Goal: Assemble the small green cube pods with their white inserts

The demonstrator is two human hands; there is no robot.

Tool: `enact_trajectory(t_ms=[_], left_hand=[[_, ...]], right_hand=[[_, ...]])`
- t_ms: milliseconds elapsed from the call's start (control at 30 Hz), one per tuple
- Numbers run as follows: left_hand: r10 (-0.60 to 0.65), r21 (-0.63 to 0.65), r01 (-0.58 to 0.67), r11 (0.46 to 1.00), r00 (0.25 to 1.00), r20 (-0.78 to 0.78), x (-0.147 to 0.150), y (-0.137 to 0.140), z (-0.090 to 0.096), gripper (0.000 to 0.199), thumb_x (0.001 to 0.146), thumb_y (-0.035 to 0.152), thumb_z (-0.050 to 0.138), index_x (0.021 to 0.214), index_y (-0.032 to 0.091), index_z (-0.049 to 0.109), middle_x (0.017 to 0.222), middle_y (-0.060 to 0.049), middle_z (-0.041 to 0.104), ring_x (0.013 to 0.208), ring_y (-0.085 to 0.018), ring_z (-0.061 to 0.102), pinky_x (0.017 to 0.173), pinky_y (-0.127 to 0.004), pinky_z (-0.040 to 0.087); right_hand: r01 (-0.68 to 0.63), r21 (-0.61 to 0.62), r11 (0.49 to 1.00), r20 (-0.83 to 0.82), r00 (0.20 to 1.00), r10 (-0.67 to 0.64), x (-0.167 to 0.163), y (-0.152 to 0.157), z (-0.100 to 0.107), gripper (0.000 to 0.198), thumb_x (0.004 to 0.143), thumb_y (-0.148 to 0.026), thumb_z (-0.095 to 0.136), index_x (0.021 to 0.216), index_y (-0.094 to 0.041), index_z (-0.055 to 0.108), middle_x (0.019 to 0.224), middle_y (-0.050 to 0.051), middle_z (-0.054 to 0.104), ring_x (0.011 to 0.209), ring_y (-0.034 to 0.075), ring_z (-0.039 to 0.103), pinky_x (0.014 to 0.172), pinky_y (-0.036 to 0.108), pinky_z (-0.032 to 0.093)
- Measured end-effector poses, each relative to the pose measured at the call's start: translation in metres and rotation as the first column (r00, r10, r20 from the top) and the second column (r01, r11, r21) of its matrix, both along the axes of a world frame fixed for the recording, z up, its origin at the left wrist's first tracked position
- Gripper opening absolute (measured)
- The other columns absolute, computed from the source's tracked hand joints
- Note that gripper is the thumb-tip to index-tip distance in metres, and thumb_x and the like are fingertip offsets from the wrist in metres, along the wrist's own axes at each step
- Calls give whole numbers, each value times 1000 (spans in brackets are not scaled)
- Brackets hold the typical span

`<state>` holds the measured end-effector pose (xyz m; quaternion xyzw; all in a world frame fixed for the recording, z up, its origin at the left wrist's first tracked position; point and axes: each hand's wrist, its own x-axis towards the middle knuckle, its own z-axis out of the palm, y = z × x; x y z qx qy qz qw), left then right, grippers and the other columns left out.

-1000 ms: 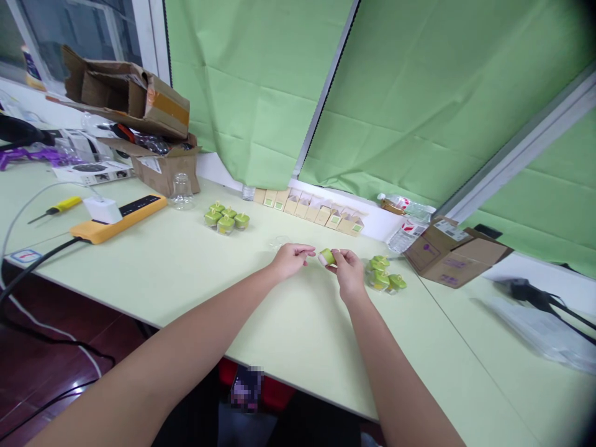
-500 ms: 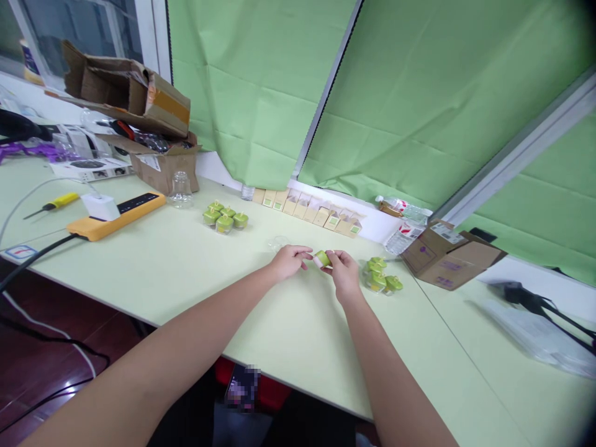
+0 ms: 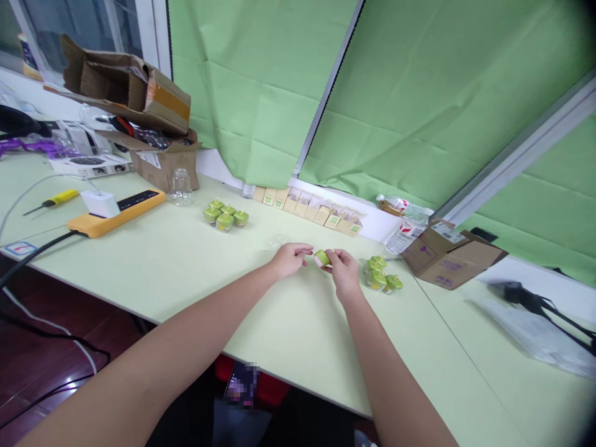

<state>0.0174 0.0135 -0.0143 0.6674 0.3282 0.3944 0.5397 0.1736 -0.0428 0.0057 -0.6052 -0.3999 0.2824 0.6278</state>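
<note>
My right hand (image 3: 345, 273) holds a small green candle-like piece (image 3: 321, 258) tilted between thumb and fingers, with its pale end toward the left. Just left of it, my left hand (image 3: 289, 261) has its fingers stretched out and slightly bent, apparently holding nothing; whether a fingertip touches the piece I cannot tell. Near my right hand stands a group of similar green-topped pieces (image 3: 378, 280) in clear cups. Another group of green-topped pieces (image 3: 224, 221) sits farther left. A thin clear plastic item (image 3: 278, 239) lies behind my left hand, partly hidden.
A row of small tan boxes (image 3: 321, 215) lines the back wall. An orange power strip (image 3: 116, 214), a yellow screwdriver (image 3: 60, 198) and a clear jar (image 3: 180, 187) are at left. A cardboard box (image 3: 447, 254), water bottles (image 3: 407, 236) and a plastic bag (image 3: 531, 338) lie right.
Hardly anything differs. The fingers of my left hand have shifted very slightly upward and look a little straighter; my right hand keeps its grip on the green piece.
</note>
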Motion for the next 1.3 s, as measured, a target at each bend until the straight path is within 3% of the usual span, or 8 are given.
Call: enact_trajectory(t_ms=[167,300,600,800,1300], left_hand=[[-16,-112,21,994,999,44,1,0,2,42,96,26,43,135,18,57,107,-11,74,68,-13,68,54,-21,43],[-31,-153,37,988,999,41,1,-1,4,44,96,22,39,136,16,56,102,-12,75,65,-13,68,54,-21,42],[-12,-63,10,998,999,-36,2,1,1,41,91,15,44,126,13,64,122,-11,70,75,-13,69,55,-22,44],[-4,-43,3,999,999,-31,2,3,-2,39,93,16,44,127,13,64,126,-11,68,75,-13,69,63,-24,50],[-6,-19,5,1000,998,-65,1,2,-2,40,93,13,40,123,14,66,128,-10,67,75,-13,69,57,-22,49]], right_hand=[[11,-10,1000,17,1000,-10,-1,-1,1,32,67,-48,75,75,-19,63,79,2,64,75,18,62,62,30,59],[10,-18,1000,25,1000,-9,-1,0,1,32,66,-48,75,75,-19,63,78,2,64,74,18,61,61,31,58],[6,-22,1000,61,998,-5,-2,1,-1,30,68,-47,73,75,-19,64,77,1,64,70,17,62,61,31,57],[24,-17,1000,81,996,-22,-1,0,-1,31,68,-48,74,76,-19,64,76,1,65,69,17,61,61,31,57],[5,19,1000,0,1000,-5,0,1,0,31,70,-48,73,78,-20,62,80,1,64,75,17,63,65,31,59]])
